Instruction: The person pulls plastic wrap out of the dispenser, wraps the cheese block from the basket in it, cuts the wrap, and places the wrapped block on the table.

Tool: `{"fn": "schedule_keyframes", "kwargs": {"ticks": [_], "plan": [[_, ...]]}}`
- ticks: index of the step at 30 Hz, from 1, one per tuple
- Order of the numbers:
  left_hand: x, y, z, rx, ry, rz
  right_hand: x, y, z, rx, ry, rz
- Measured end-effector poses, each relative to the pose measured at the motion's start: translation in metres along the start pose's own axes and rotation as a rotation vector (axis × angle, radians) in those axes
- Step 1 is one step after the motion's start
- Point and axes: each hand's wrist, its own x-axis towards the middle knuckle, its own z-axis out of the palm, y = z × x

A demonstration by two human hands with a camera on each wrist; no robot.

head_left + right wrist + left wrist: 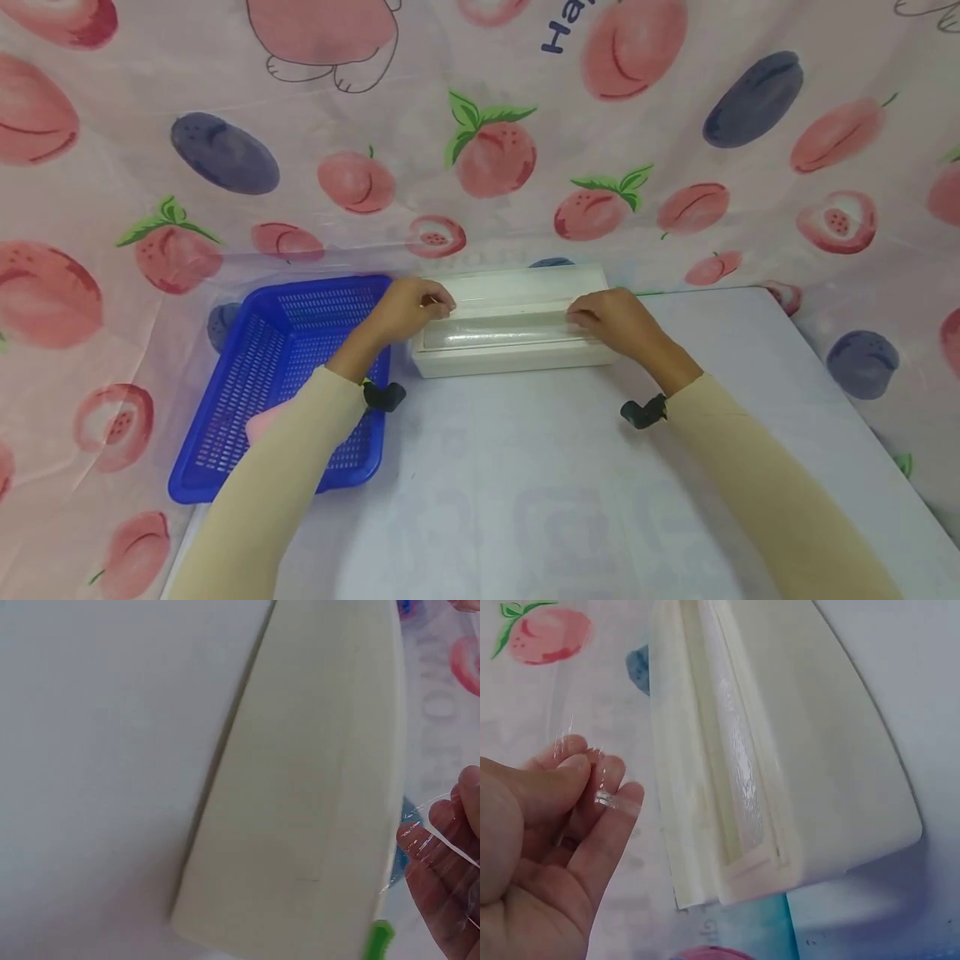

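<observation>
A long white cling film dispenser box (517,360) lies on the table, its lid (525,283) raised at the back. Inside it, the shiny roll of film (739,761) shows along the slot. My left hand (408,310) pinches one corner of the clear cling film (606,799) between thumb and fingers, over the box's left end. Over the right end, my right hand (617,317) pinches the film's other corner, and the thin sheet lies wrinkled across its fingers (427,896). Between the hands the film is nearly invisible in the head view.
A blue plastic basket (180,479) stands left of the box, with a pink item (262,421) in it partly covered by my left sleeve. White cloth covers the table (525,475). A fruit-printed sheet (450,50) hangs close behind the box.
</observation>
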Motion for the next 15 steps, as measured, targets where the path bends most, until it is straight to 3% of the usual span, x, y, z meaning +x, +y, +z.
{"fn": "schedule_keyframes", "kwargs": {"ticks": [6,15], "plan": [[-0.009,-0.001,0.000,-0.033,0.045,-0.026,0.002,-0.008,-0.010,0.033,0.059,-0.051],[-0.018,0.007,-0.005,-0.111,0.070,-0.041,0.002,-0.012,-0.018,0.079,0.131,-0.049]]}}
